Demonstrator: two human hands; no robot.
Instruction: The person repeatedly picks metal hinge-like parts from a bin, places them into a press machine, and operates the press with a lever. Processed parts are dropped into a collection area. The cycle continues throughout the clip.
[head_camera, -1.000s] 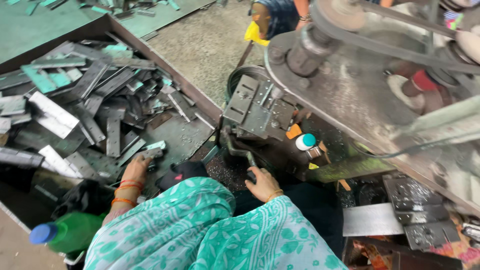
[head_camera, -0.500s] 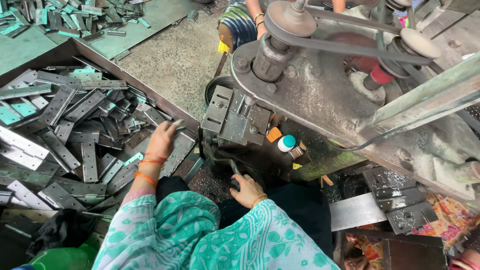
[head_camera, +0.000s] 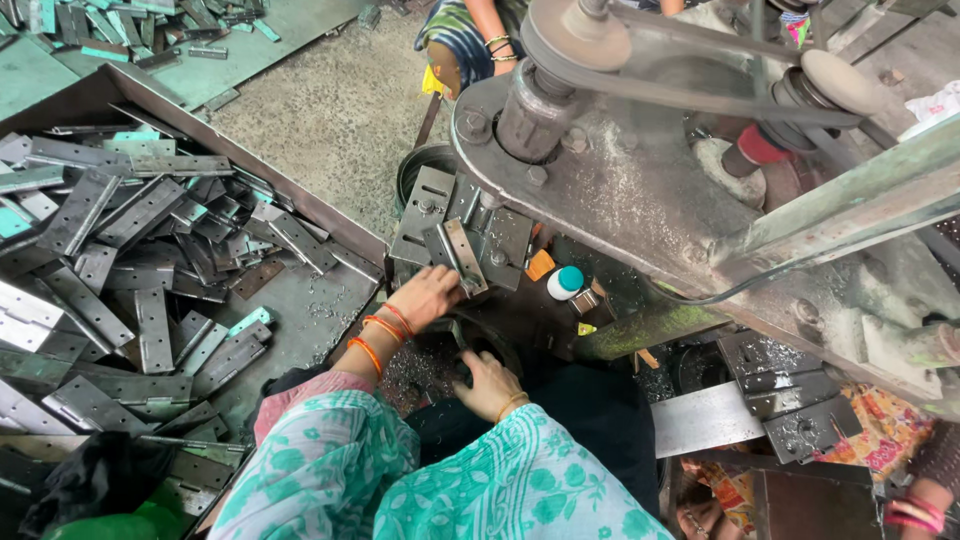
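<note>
Our left hand (head_camera: 425, 297) pinched metal strip (head_camera: 463, 255) at press block (head_camera: 455, 230), frame centre. Right hand (head_camera: 490, 385) below gripped dark handle (head_camera: 458, 335). We judged strip stiff, light, sharp-edged; best held by long edges.

The person wears a loose turquoise garment printed with small white flowers, over a pink sleeve edge. Orange bangles (head_camera: 378, 338) ring the left wrist, and a thin gold-coloured bangle (head_camera: 512, 404) circles the right.

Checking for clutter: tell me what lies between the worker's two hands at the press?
Head view: between left hand and right hand, only dark press bed with metal filings.
</note>
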